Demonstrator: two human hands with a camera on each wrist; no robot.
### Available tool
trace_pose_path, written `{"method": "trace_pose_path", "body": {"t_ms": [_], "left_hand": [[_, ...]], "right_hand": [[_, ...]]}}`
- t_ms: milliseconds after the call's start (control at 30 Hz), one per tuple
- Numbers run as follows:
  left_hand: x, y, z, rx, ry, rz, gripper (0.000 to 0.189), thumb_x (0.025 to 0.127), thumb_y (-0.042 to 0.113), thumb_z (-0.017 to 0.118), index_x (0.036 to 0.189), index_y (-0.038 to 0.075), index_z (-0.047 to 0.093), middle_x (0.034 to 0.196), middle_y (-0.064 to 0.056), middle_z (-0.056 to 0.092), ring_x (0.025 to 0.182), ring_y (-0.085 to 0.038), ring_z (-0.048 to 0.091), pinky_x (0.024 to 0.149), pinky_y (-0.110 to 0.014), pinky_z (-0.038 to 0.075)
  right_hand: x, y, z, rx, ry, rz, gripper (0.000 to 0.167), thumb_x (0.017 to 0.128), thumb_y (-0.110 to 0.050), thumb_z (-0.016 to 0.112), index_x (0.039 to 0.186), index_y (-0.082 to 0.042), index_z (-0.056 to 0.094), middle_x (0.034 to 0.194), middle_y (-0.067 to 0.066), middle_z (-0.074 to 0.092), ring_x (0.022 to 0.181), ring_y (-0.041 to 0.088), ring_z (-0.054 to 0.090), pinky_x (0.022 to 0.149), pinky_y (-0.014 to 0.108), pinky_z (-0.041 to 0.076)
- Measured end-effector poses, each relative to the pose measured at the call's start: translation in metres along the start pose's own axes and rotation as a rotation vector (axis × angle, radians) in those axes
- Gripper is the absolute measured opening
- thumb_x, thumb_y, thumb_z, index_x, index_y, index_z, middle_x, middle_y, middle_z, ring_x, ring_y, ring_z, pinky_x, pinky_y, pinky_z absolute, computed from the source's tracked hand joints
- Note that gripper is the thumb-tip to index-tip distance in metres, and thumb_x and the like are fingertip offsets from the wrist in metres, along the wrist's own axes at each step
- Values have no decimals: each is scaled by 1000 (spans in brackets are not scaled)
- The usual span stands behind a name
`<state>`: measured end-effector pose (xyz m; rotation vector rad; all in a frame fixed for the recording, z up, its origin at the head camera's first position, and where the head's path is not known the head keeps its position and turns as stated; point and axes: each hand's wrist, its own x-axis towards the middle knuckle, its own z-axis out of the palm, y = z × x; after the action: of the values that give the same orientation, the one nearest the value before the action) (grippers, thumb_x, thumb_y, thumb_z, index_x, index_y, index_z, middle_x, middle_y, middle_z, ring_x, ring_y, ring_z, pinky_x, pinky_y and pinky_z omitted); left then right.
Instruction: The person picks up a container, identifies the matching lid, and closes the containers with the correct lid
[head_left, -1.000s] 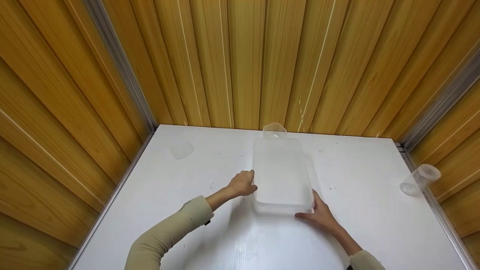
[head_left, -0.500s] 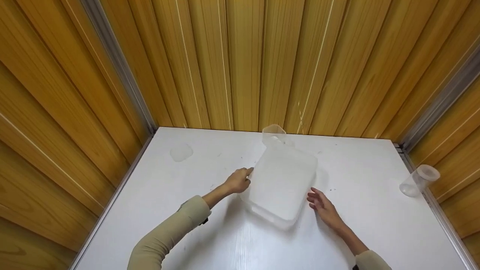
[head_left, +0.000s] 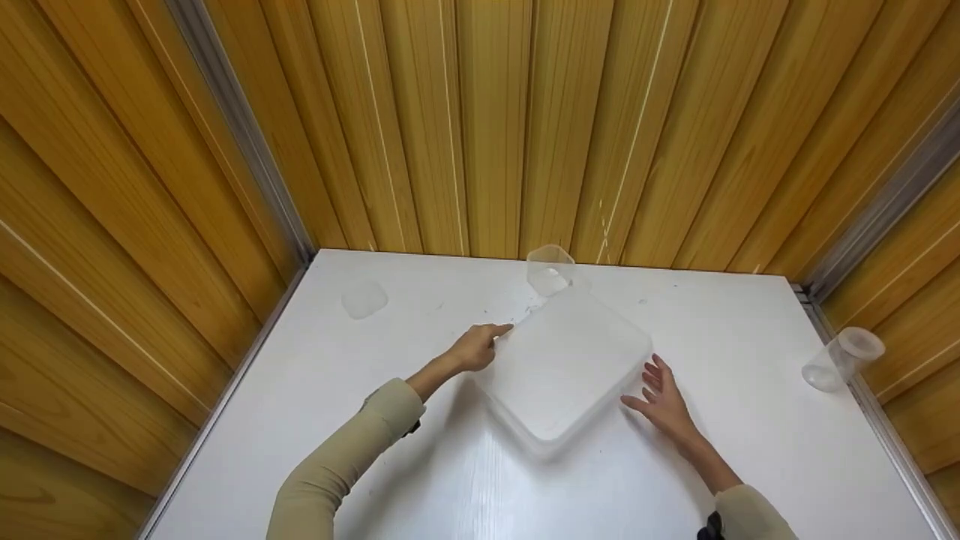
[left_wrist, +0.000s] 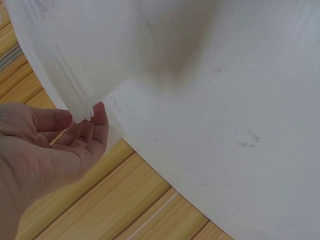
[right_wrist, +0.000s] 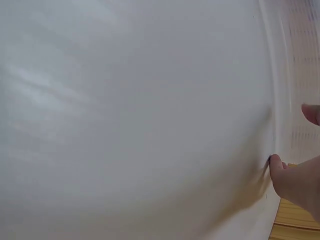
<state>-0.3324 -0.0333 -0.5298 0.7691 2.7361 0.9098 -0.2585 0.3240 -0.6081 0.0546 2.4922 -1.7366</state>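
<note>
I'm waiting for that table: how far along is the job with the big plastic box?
Done: the translucent rectangular box has turned diagonal within the last second. In hand: the left hand pinches it; the right hand is alongside. Remaining, probably: releasing it, since it's still pinched.

Translucent box (head_left: 570,367) turned diagonal, right hand (head_left: 666,406) shifted outward; now beside its right corner
</note>
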Motion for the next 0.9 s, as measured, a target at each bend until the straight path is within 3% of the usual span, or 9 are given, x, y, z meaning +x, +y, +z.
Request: {"method": "trace_pose_path", "body": {"t_ms": [67, 167, 233, 300, 367, 467, 700, 900], "left_hand": [[4, -2, -1, 0, -13, 5, 59, 89, -20, 45, 145, -3, 53, 132, -27, 65, 87, -24, 59, 86, -37, 54], [10, -3, -1, 26, -28, 17, 61, 89, -19, 46, 146, 0, 54, 103, -20, 72, 74, -17, 46, 71, -29, 44], [14, -4, -1, 41, -37, 18, 62, 89, -19, 46, 146, 2, 55, 79, -11, 62, 68, -14, 39, 66, -27, 36], [19, -2, 0, 51, -41, 19, 63, 89, -19, 45, 147, 4, 55, 68, -3, 46, 65, -13, 34, 65, -26, 33], [24, 0, 0, 54, -46, 20, 63, 90, -18, 45, 147, 6, 55, 67, 3, 39, 64, -13, 32, 65, -26, 32], [33, 5, 2, 52, -60, 34, 63, 90, -17, 44, 147, 7, 55, 70, 2, 39, 66, -14, 33, 66, -26, 32], [45, 8, 7, 75, -56, 34, 62, 91, -17, 45, 146, 9, 57, 88, -9, 59, 75, -17, 42, 71, -28, 36], [41, 8, 5, 133, -35, 45, 56, 95, -10, 45, 146, 9, 57, 102, -18, 71, 83, -21, 50, 73, -33, 43]], "right_hand": [[1, 1, -2, -15, -25, -23, 117, 89, -13, 80, 162, -3, -12, 168, 31, 7, 156, 48, 12, 128, 53, 20], [3, 3, -4, -40, -39, -48, 126, 84, -16, 85, 161, -3, -13, 169, 29, 4, 158, 46, 7, 129, 50, 17], [3, 5, -6, -56, -48, -58, 128, 83, -18, 87, 161, -5, -14, 170, 28, 1, 158, 46, 6, 129, 49, 15], [3, 8, -8, -74, -46, -61, 130, 82, -19, 87, 162, -6, -14, 170, 27, 0, 158, 46, 6, 129, 50, 15], [2, 11, -11, -93, -36, -58, 131, 82, -21, 87, 162, -6, -15, 170, 28, 0, 157, 48, 7, 129, 51, 16], [-1, 16, -15, -110, -5, -58, 129, 81, -22, 88, 162, -6, -11, 170, 28, 2, 157, 49, 8, 128, 52, 17], [-6, 21, -16, -155, 57, -26, 130, 78, -29, 91, 160, -2, -6, 167, 33, 7, 153, 54, 17, 126, 54, 23], [-9, 22, -16, -154, 92, -46, 128, 79, -29, 90, 160, -2, -4, 166, 34, 9, 151, 55, 21, 125, 54, 26]]}}
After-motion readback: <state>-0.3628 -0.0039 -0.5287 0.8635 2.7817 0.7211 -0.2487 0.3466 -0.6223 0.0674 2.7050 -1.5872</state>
